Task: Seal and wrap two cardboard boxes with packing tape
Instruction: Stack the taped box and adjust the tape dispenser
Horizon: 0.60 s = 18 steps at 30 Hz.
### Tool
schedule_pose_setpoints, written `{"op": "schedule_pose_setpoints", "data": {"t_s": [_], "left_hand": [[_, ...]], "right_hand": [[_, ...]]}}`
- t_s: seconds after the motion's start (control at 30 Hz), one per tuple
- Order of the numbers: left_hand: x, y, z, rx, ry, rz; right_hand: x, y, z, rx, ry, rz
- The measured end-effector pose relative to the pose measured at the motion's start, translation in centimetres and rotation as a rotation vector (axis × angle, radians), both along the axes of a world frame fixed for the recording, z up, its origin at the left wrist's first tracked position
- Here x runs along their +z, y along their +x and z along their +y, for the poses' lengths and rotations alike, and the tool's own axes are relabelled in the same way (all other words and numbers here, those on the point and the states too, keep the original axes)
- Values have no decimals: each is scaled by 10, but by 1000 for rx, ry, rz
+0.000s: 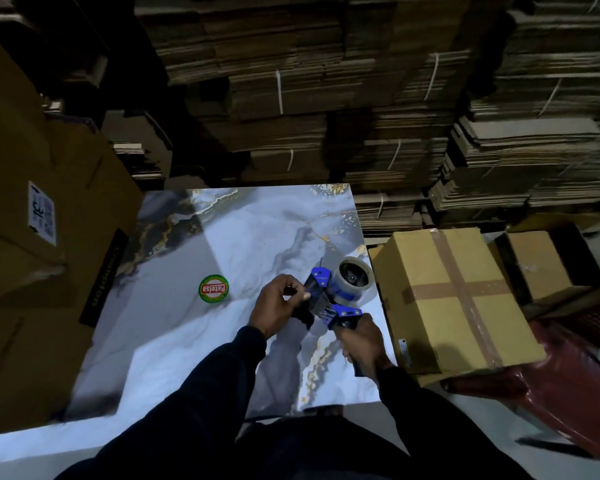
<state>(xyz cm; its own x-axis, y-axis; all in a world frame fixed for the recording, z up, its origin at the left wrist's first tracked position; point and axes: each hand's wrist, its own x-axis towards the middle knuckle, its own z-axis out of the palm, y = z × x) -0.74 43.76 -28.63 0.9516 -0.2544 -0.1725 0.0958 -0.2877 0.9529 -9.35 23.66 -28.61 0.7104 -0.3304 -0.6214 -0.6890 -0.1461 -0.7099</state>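
Observation:
A blue tape dispenser point(329, 297) with a roll of clear packing tape point(352, 280) hovers over the right side of the marble-patterned table point(194, 306). My right hand point(362, 341) grips its handle. My left hand point(281, 303) pinches at the front of the dispenser near the blade; the tape end between the fingers is too small to make out. A brown cardboard box point(458, 299), crossed with tape on its top face, rests on a red plastic chair point(568, 386) just right of the table. A second smaller box point(537, 261) sits behind it.
A round green and red sticker point(214, 288) is on the tabletop. Large cardboard cartons point(32, 220) are stacked against the table's left edge. Bundles of flattened cardboard point(326, 98) fill the whole background. Floor shows at the bottom right.

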Motion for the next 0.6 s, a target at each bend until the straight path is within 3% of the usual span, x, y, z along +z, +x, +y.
{"op": "schedule_pose_setpoints", "data": {"t_s": [0.17, 0.6], "left_hand": [[16, 29, 16, -200, 97, -130], [63, 71, 41, -511, 192, -189]], "right_hand": [[16, 5, 6, -44, 114, -9], [44, 2, 35, -167, 308, 102]]}}
